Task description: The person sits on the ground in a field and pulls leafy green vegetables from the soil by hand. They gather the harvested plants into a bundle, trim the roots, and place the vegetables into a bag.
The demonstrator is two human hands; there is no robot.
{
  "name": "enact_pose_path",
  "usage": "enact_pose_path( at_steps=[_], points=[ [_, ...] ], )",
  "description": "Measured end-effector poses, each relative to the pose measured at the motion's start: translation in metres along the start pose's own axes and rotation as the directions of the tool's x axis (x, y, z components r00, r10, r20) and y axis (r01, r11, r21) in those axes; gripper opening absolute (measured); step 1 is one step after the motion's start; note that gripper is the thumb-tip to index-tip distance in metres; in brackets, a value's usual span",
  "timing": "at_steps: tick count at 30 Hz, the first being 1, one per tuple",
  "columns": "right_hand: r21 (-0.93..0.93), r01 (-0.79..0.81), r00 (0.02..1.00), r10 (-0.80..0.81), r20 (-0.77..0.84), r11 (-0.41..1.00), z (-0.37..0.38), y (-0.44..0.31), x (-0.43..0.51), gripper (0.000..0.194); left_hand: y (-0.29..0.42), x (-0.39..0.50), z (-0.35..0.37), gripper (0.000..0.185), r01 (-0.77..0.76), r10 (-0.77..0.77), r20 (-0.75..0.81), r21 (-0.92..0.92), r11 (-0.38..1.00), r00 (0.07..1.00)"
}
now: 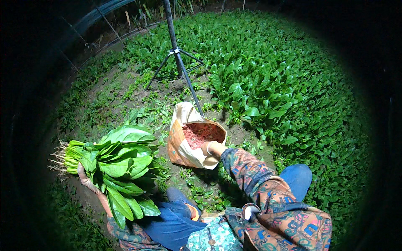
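On the left, my left hand [85, 179] grips a large bunch of leafy greens [125, 160]. Pale roots [58, 160] stick out on the bunch's left, and its broad leaves spread right and down over my forearm. My right hand [208, 147] reaches into an open cloth-like bag [182, 150] standing on the soil in front of me. Inside the bag lies a tangle of pinkish-red strings [198, 135]. My right fingers are hidden by the bag's near rim and the strings, so what they hold cannot be seen. A white band circles my right wrist.
Just behind the bag stands a dark tripod [178, 59], one leg reaching close to it. Dense rows of leafy plants [282, 94] fill the right and back. Soil with small weeds [110, 84] lies left. My bent knees in blue trousers [176, 222] flank the near ground.
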State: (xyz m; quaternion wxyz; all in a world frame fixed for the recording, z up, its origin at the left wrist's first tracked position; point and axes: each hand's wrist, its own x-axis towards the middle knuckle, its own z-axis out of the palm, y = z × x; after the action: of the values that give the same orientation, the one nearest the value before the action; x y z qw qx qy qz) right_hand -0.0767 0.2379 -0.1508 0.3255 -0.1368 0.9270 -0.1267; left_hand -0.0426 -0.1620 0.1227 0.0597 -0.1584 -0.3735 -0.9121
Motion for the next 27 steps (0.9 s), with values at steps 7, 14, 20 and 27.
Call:
enact_pose_path(
  at_steps=[7, 14, 20, 27],
  points=[
    [0.386, -0.373, 0.862, 0.469, -0.191, 0.844, 0.034, 0.022, 0.039, 0.091, -0.011, 0.000, 0.006, 0.048, -0.009, 0.034, -0.211, 0.117, 0.993, 0.977],
    [0.264, -0.401, 0.864, 0.458, -0.208, 0.877, 0.060, 0.038, 0.044, 0.073, -0.019, 0.000, 0.013, 0.046, 0.046, -0.034, -0.159, 0.068, 0.997, 0.987],
    [0.301, -0.404, 0.826, 0.486, -0.286, 0.864, 0.053, 0.040, 0.034, 0.058, -0.032, -0.001, 0.041, 0.043, 0.062, -0.037, -0.176, 0.142, 0.988, 0.984],
    [0.160, -0.319, 0.887, 0.353, -0.299, 0.934, 0.070, 0.043, 0.028, 0.045, -0.044, -0.006, 0.048, 0.039, 0.236, -0.210, -0.168, 0.154, 0.959, 0.963]
  ],
)
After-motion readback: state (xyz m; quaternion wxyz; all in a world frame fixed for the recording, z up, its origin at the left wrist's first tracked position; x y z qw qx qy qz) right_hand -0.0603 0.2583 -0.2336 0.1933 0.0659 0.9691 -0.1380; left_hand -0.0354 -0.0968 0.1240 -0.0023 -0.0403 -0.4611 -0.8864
